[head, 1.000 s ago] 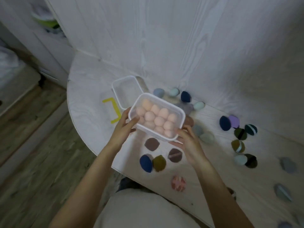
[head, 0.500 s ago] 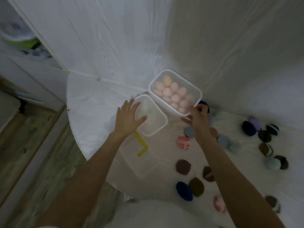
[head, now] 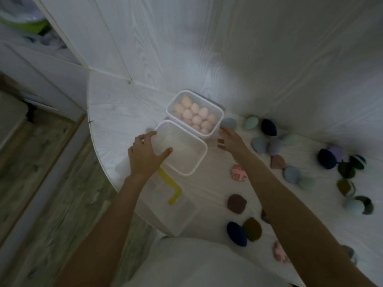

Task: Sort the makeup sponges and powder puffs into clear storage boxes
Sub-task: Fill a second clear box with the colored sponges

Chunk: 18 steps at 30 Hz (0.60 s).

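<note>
Head view, looking down onto a white wood-grain desk (head: 116, 112) set against a pale panelled wall.

Sitting near the middle of that desk, an empty box (head: 186, 156), clear-walled with a white rim, taken as the landmark for everything else.

Reaching in from the near-left side of the empty box, the left grip (head: 145, 154): fingers curling over the box's left rim, thumb lying across its near-left corner, so gripping the empty box.

Hovering just right of the empty box's far corner, the right grip (head: 230, 139): fingers loosely spread, holding nothing. Lying very close to the near-right corner of the filled box (head: 219, 112), though contact being too blurred to tell.

Standing directly behind the empty box, rims touching or nearly so, that filled box, packed with peach sponges (head: 194, 114) in rows.

Lying just nearer than the empty box, partly under the left wrist, a yellow strip (head: 169, 183) bent at an angle, resting on a faint clear plastic piece (head: 176, 212) of uncertain kind.

Scattering to the right of the empty box:
- blue-grey sponge (head: 228, 123), teal sponge (head: 251, 122) and navy sponge (head: 268, 127), behind and right;
- pink patterned puff (head: 238, 172), beside its right corner;
- brown puff (head: 236, 203), nearer and right;
- navy puff (head: 236, 234) and olive puff (head: 251, 229), touching, nearer again.

Lying well to the right of the empty box, more dark and pale pieces, too blurred for sorting by kind.
</note>
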Available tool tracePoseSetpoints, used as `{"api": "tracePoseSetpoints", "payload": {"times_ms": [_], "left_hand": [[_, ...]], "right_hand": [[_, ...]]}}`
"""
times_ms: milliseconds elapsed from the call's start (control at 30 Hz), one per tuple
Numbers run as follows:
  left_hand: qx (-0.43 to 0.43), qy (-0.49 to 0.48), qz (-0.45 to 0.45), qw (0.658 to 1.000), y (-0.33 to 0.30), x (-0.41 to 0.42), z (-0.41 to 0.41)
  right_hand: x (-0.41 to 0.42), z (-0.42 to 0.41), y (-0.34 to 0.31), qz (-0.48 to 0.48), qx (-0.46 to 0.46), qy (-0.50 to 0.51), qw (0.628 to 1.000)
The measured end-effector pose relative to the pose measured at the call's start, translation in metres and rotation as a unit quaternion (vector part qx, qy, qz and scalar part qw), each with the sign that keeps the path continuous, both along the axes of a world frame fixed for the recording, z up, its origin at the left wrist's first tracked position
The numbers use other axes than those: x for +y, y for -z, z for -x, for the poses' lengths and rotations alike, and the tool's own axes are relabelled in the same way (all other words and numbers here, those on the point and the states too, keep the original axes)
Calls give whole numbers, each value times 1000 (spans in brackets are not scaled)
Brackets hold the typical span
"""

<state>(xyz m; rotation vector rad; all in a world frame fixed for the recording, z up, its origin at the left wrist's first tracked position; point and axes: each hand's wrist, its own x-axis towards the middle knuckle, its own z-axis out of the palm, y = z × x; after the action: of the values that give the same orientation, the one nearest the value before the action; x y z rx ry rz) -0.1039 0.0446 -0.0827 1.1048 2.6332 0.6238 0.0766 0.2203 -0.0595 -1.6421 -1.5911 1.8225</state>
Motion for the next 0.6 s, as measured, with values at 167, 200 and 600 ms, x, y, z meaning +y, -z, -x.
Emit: {"api": "tracePoseSetpoints", "payload": {"times_ms": [167, 200, 600], "left_hand": [[-1, -2, 8, 1000, -10, 4, 0], [32, 24, 3, 999, -15, 5, -4], [-281, -54, -77, 955, -10, 23, -88]], "right_hand": [[-45, -4, -6, -7, -49, -59, 997], [-55, -8, -6, 8, -41, -69, 997], [-54, -96, -2, -13, 35, 83, 996]]}}
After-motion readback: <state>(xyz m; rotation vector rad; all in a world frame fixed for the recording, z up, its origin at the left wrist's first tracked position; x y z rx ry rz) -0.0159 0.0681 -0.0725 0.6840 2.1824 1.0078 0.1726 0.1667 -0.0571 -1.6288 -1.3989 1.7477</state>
